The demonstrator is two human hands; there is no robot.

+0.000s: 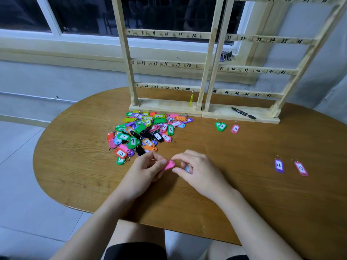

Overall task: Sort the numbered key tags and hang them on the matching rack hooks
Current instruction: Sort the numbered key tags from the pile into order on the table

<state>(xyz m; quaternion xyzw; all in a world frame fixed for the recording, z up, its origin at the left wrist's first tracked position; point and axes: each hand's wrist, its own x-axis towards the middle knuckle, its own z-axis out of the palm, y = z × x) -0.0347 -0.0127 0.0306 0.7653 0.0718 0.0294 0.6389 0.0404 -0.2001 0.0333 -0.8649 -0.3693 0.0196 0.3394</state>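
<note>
Both hands meet over the near middle of the wooden table (244, 184), almost touching each other. The left hand (144, 171) pinches a pink key tag (170, 164) between thumb and fingers, and the tag points toward the right hand (195, 170). The right hand has its fingers curled, with the fingertips at the pink tag's end; something small and pale, with a bit of blue, shows under its fingers, but I cannot tell what it is. From the hands, at about 11 o'clock, lies the big pile of mixed tags (144, 132) — green, pink, orange, purple, black, blue — many with white labels and handwritten numbers. At about 1 o'clock, near the rack base, two green tags (221, 126) lie overlapping; the upper one reads 2, and just beside them lies a pink tag marked 3 (235, 128). At 3 o'clock, well apart from the hands, a purple tag marked 26 (279, 165) and a pink tag marked 27 (301, 168) lie side by side. At 12 o'clock stands the left wooden rack (165, 63) with numbered rails, and one yellow tag (191, 100) hangs edge-on from the hook under 24. The right wooden rack (262, 69) stands touching it at 1 o'clock — a black marker (243, 113) lies on its base. Behind the racks a small bunch of keys (226, 55) lies on the window sill (56, 44).
</note>
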